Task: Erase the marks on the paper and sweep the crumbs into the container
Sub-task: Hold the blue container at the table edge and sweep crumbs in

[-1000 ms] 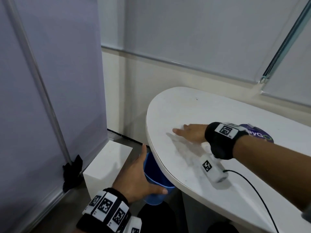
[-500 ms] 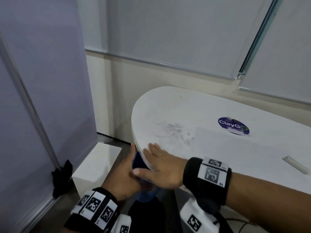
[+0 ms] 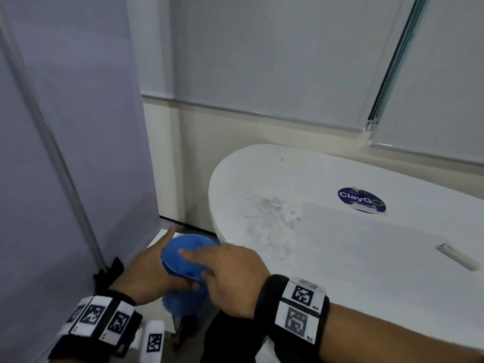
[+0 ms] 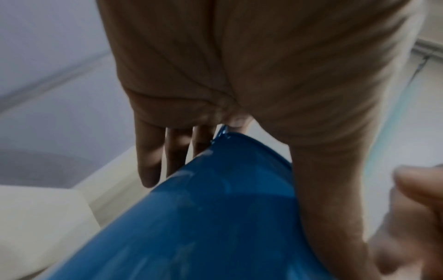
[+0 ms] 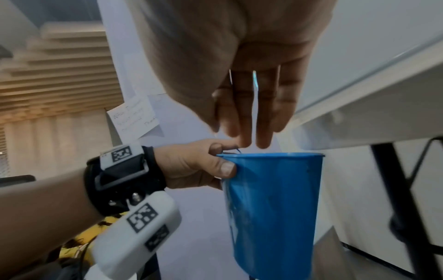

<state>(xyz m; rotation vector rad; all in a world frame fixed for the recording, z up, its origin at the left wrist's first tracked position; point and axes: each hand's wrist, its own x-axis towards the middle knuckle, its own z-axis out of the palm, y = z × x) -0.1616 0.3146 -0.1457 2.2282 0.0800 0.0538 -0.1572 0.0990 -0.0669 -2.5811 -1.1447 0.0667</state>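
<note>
My left hand (image 3: 146, 273) grips a blue container (image 3: 188, 247) just below the left edge of the white table (image 3: 340, 289). In the right wrist view its thumb presses the container (image 5: 273, 208) wall and a finger hooks over the rim. My right hand (image 3: 230, 273) hovers over the container's mouth, empty, with straight fingers (image 5: 251, 123) pointing down into it. Grey smudges and crumbs (image 3: 272, 210) lie on the table near a faint sheet of paper (image 3: 366, 239). A white eraser (image 3: 457, 256) lies at the right. The left wrist view shows the container (image 4: 203, 217) under my left palm (image 4: 239, 75).
A purple ClayGo sticker (image 3: 361, 200) sits on the table behind the paper. A grey partition (image 3: 65, 127) stands close on the left, with a white box (image 3: 154, 242) and black cloth (image 3: 110, 271) on the floor. A black table leg (image 5: 395, 189) stands right of the container.
My right hand swept from the middle of the table to its left edge and now hangs over the container. The left hand brought the container out from under the edge.
</note>
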